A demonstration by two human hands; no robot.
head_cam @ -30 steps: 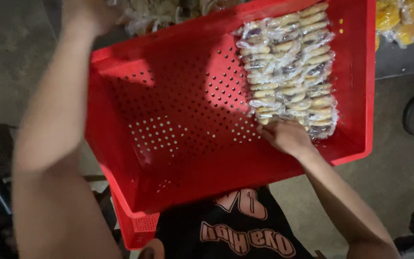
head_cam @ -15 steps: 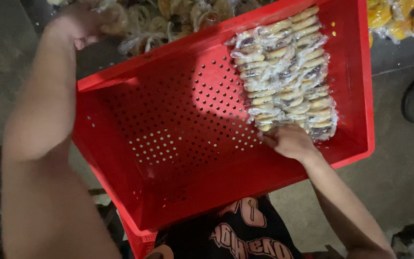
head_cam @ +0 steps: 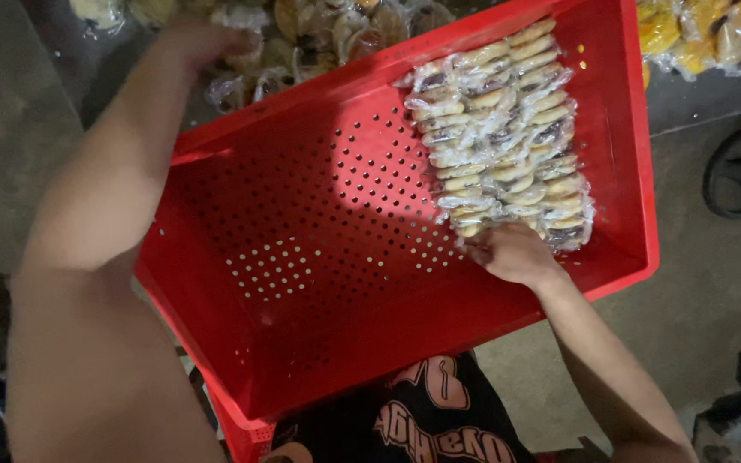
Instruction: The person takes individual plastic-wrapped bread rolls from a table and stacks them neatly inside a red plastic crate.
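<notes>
Crate (head_cam: 302, 283) left half bare; packets (head_cam: 503, 137) fill right.

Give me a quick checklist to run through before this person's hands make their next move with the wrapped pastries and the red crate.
1. Right hand rests against the near end of the wrapped pastry rows: ok.
2. Rows lie packed along the right side of the red crate: ok.
3. Rest of the crate floor free for more: ok.
4. Left hand reaches the loose pile of wrapped pastries beyond the crate: ok.
5. Left fingers gripping a packet: cannot tell.
</notes>
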